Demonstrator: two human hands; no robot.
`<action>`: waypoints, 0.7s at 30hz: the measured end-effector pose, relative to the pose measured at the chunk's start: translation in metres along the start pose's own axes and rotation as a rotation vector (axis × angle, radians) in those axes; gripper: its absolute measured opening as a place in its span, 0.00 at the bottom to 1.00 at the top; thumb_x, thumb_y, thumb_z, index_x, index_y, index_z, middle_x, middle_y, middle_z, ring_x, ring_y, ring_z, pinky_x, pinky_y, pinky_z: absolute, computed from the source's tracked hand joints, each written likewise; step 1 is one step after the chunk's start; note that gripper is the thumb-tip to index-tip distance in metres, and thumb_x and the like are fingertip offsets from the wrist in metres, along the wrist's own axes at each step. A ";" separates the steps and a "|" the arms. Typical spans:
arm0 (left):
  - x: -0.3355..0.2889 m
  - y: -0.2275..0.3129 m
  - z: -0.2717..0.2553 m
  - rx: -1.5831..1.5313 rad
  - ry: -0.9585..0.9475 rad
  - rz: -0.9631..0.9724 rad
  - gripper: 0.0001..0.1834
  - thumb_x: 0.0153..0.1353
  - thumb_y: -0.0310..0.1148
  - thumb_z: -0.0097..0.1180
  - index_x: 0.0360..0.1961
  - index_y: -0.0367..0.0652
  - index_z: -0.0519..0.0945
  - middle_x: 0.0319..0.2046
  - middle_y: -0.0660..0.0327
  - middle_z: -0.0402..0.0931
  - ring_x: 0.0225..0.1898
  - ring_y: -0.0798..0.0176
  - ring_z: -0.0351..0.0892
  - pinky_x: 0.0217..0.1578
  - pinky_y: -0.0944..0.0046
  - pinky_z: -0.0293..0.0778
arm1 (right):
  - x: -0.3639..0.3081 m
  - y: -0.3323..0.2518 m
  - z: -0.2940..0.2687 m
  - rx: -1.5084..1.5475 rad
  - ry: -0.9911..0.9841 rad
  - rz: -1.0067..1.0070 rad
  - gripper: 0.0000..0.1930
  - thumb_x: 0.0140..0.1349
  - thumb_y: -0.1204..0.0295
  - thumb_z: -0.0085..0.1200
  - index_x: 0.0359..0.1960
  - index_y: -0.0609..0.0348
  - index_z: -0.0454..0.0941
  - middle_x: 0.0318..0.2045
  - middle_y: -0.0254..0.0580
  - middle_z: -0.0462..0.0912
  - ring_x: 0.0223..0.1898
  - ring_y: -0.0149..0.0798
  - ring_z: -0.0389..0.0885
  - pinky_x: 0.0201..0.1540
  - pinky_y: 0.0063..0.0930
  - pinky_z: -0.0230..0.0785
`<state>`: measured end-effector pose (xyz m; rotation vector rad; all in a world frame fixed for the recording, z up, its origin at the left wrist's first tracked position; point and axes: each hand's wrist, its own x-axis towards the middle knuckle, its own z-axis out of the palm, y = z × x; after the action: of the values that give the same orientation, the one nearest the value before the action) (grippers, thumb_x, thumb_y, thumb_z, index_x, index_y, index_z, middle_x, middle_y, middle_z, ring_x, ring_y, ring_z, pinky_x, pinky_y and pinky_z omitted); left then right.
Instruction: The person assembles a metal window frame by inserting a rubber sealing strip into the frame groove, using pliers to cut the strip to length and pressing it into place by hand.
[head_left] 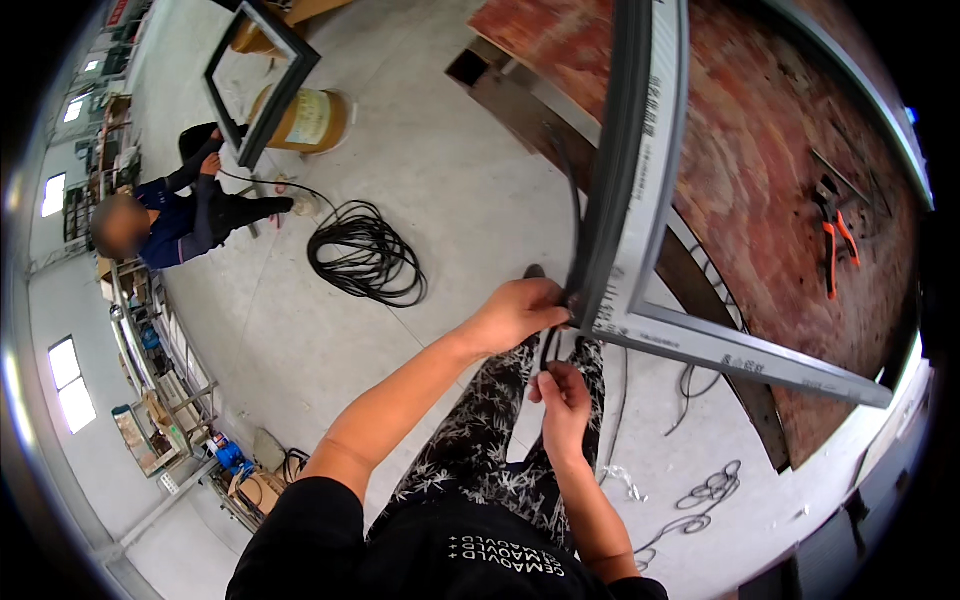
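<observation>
A grey metal window frame point(646, 170) lies on the worktable, its near left corner jutting past the table edge. At that corner my left hand point(520, 315) is closed, thumb and fingers pinching a black rubber seal strip point(549, 347) against the frame's outer side. Just below, my right hand point(563, 400) grips the same strip between thumb and curled fingers, apart from the frame. The strip's lower run is hard to make out against my dark patterned trousers.
Orange-handled pliers point(832, 240) and thin rods lie on the reddish worktable point(745, 130). A coil of black strip point(365, 255) rests on the floor. At left, a seated co-worker point(185, 215) handles another frame point(270, 115) beside a yellow drum point(312, 120). Loose cords point(700, 510) lie right of my legs.
</observation>
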<state>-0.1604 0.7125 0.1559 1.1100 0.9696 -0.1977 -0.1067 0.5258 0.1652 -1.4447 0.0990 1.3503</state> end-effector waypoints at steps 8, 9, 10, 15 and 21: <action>0.056 0.056 -0.019 -0.129 0.252 0.333 0.10 0.65 0.32 0.57 0.43 0.38 0.72 0.33 0.64 0.77 0.34 0.69 0.77 0.36 0.66 0.72 | 0.002 -0.001 -0.002 -0.023 0.046 -0.035 0.08 0.67 0.75 0.53 0.45 0.64 0.73 0.29 0.38 0.80 0.27 0.29 0.75 0.34 0.22 0.69; 0.053 0.060 -0.019 -0.166 0.305 0.356 0.10 0.64 0.32 0.58 0.39 0.37 0.73 0.31 0.63 0.77 0.33 0.69 0.77 0.35 0.66 0.72 | 0.003 0.005 0.000 -0.022 0.030 -0.043 0.08 0.67 0.75 0.53 0.45 0.64 0.73 0.29 0.38 0.80 0.27 0.29 0.75 0.34 0.22 0.69; 0.054 0.062 -0.016 -0.063 0.350 0.368 0.10 0.63 0.32 0.59 0.38 0.37 0.74 0.30 0.63 0.77 0.33 0.69 0.77 0.35 0.66 0.72 | 0.003 0.004 0.000 -0.027 0.016 -0.049 0.09 0.67 0.74 0.53 0.45 0.64 0.73 0.29 0.38 0.80 0.27 0.29 0.75 0.33 0.22 0.69; 0.055 0.071 -0.013 0.185 0.483 0.461 0.10 0.57 0.31 0.62 0.34 0.35 0.76 0.27 0.59 0.77 0.31 0.64 0.78 0.35 0.63 0.73 | 0.005 -0.002 -0.005 -0.120 0.023 -0.054 0.08 0.67 0.74 0.53 0.44 0.64 0.73 0.31 0.38 0.80 0.28 0.28 0.76 0.32 0.22 0.70; 0.050 0.084 -0.005 0.370 0.610 0.444 0.11 0.53 0.33 0.63 0.30 0.36 0.77 0.27 0.54 0.79 0.29 0.55 0.80 0.33 0.60 0.74 | 0.010 -0.001 -0.011 -0.138 0.017 -0.059 0.07 0.68 0.74 0.52 0.44 0.63 0.73 0.31 0.37 0.79 0.29 0.27 0.75 0.34 0.22 0.71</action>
<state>-0.0854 0.7721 0.1741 1.7531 1.2153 0.3593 -0.0956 0.5238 0.1552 -1.5628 -0.0258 1.3177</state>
